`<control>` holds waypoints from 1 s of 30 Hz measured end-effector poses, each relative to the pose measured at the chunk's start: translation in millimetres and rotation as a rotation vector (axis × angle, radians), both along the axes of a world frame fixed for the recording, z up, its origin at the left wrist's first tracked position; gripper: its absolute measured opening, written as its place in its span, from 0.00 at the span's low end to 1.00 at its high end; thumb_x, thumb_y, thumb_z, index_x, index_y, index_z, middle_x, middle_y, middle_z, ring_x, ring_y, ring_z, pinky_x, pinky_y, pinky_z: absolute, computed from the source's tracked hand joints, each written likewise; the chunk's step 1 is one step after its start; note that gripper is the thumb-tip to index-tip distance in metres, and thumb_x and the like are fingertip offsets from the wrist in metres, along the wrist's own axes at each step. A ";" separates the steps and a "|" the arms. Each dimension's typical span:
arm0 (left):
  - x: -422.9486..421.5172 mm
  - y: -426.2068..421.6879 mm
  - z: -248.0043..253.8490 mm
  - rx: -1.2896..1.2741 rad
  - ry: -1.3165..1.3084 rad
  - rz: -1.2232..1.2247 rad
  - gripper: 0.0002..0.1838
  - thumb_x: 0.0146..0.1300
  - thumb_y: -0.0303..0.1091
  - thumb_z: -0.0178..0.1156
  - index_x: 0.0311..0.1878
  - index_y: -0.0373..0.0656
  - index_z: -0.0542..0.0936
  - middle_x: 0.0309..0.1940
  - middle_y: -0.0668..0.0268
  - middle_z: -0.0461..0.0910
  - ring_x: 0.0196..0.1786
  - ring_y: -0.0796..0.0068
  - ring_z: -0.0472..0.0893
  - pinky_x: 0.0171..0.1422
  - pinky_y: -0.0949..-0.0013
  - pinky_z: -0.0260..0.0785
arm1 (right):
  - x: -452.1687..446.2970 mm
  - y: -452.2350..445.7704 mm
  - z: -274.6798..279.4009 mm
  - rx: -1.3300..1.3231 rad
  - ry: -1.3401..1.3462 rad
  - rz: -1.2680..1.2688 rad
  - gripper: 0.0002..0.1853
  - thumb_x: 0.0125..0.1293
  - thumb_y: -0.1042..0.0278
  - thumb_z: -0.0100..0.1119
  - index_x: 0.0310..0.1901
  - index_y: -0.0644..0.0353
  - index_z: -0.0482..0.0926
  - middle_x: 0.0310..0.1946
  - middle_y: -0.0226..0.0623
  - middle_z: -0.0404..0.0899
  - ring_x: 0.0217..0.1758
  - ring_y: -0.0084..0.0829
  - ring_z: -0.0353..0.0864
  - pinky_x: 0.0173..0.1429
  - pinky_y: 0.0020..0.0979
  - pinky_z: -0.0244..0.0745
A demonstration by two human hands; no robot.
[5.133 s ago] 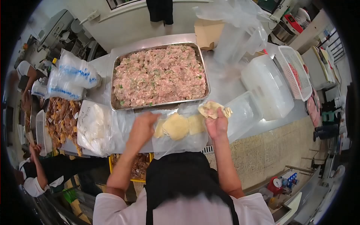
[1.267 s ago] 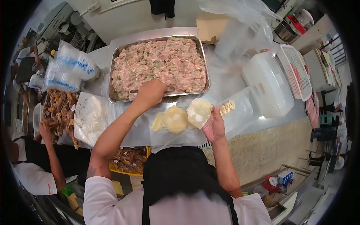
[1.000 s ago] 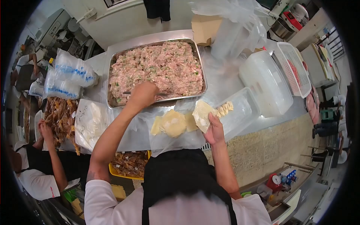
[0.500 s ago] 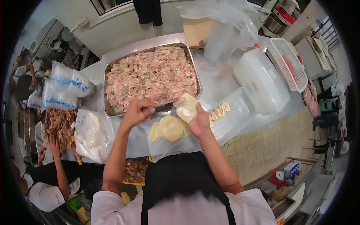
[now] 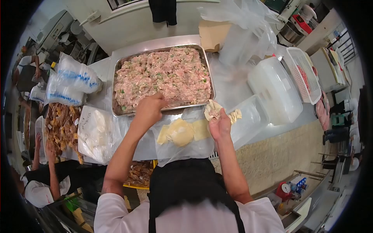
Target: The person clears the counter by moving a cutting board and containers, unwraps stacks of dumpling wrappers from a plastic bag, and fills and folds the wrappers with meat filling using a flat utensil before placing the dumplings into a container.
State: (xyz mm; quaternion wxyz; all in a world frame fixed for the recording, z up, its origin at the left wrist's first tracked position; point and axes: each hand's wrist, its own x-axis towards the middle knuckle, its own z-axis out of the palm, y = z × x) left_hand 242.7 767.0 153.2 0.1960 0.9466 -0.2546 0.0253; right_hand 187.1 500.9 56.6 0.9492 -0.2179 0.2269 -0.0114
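My left hand (image 5: pixel 149 110) is closed at the near edge of a metal tray (image 5: pixel 213 90), on a flat spreading blade that is blurred and mostly hidden here. Pink ground meat filling (image 5: pixel 163 77) with green bits fills the tray. In my right hand (image 5: pixel 220 126), to the right, a pale dumpling wrapper (image 5: pixel 212 110) is gathered up in the fingers; any filling inside is hidden. Between my hands, a stack of yellowish wrappers (image 5: pixel 180 133) lies on plastic sheeting. Just right of my right hand, folded dumplings (image 5: pixel 236 115) sit at the edge of a clear plastic tray (image 5: pixel 252 110).
A translucent tub (image 5: pixel 276 89) and a white basket (image 5: pixel 305 73) stand at the right. At the left are bagged plastic containers (image 5: pixel 74 81), a white bag with writing (image 5: pixel 93 134) and a pile of brown meat (image 5: pixel 62 126), where a co-worker's hands (image 5: pixel 49 149) are.
The wrapper, spread flat in my right hand before, is now gathered up. My left hand has moved from the wrapper toward the filling with the blade.
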 end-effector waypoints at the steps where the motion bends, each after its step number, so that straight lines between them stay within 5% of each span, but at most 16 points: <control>1: 7.8 -6.0 -4.4 0.077 -0.021 -0.070 0.18 0.47 0.19 0.61 0.41 0.46 0.90 0.37 0.60 0.83 0.40 0.54 0.84 0.43 0.54 0.76 | -2.2 -0.9 1.9 -0.017 -0.011 0.004 0.27 0.84 0.57 0.33 0.70 0.69 0.66 0.68 0.45 0.73 0.71 0.40 0.72 0.77 0.41 0.65; 7: 25.0 -15.7 -17.9 0.210 -0.043 -0.215 0.07 0.51 0.25 0.60 0.30 0.41 0.86 0.33 0.54 0.83 0.38 0.50 0.85 0.43 0.48 0.77 | -15.7 -5.9 1.7 -0.008 -0.049 -0.004 0.27 0.84 0.57 0.31 0.71 0.72 0.64 0.70 0.49 0.70 0.73 0.44 0.69 0.80 0.47 0.62; 11: 42.9 -4.2 -15.9 0.436 0.023 -0.129 0.10 0.48 0.23 0.61 0.33 0.45 0.88 0.37 0.57 0.83 0.42 0.50 0.84 0.46 0.50 0.77 | -22.2 -8.1 2.4 -0.020 -0.030 -0.006 0.26 0.84 0.60 0.34 0.71 0.71 0.64 0.70 0.48 0.70 0.73 0.45 0.70 0.79 0.48 0.63; 23: 31.4 18.6 -26.7 0.139 0.227 -0.020 0.12 0.47 0.21 0.60 0.35 0.39 0.88 0.33 0.46 0.84 0.41 0.42 0.84 0.47 0.47 0.76 | -27.7 -2.7 -15.3 -0.056 -0.090 0.063 0.25 0.83 0.62 0.37 0.72 0.68 0.64 0.69 0.48 0.71 0.70 0.44 0.73 0.76 0.47 0.67; 26: 36.6 36.3 -25.5 -0.038 0.258 -0.037 0.15 0.53 0.19 0.61 0.43 0.40 0.89 0.28 0.49 0.84 0.33 0.53 0.86 0.38 0.53 0.76 | -21.1 6.3 -15.6 -0.046 -0.072 0.062 0.24 0.82 0.61 0.39 0.70 0.68 0.66 0.65 0.44 0.75 0.66 0.41 0.76 0.73 0.43 0.69; 28: 35.0 42.7 -20.0 -0.186 0.713 0.251 0.14 0.60 0.20 0.61 0.47 0.39 0.89 0.21 0.57 0.83 0.26 0.69 0.83 0.30 0.61 0.72 | -17.7 11.3 -14.3 -0.023 -0.075 0.086 0.24 0.83 0.59 0.39 0.69 0.68 0.67 0.64 0.44 0.76 0.67 0.42 0.76 0.73 0.44 0.69; 30: 30.5 50.7 -22.9 -0.295 0.735 0.217 0.13 0.61 0.20 0.61 0.47 0.38 0.89 0.23 0.60 0.82 0.24 0.74 0.81 0.27 0.63 0.70 | -12.5 17.3 -14.3 -0.003 -0.058 0.090 0.24 0.83 0.59 0.38 0.69 0.68 0.67 0.65 0.44 0.76 0.67 0.42 0.76 0.73 0.44 0.70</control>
